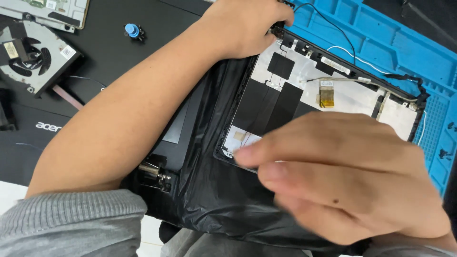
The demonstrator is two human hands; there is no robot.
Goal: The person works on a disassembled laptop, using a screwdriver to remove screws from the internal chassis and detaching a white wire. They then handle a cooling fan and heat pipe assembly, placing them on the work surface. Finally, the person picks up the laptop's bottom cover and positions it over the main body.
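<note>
Electronics repair bench — blue silicone work mat (409,43), loose cooling fan (33,54), opened laptop lid (333,90)

Cooling fan (29,54) far left — blue knob (132,30) beside; blue work mat (404,47) right.

Blue work mat (404,52) with moulded compartments, bright and plain. Laptop lid shell (352,97): silver-white inside, black frame along the rim, black rectangular patches (278,102) in the middle, one small yellow-amber tape piece (326,97). Thin cables (342,47), one black, one white, over the blue. Glossy black plastic sheet (214,185), wrinkled, with grey reflections. Grey ribbed sleeve (71,221), fine knitted lines. Cooling fan (31,54): black blades, dull silver casing, small white stickers. Small blue knob (133,30) on black surface. Metal hinge (157,175), silver-grey against black.
</note>
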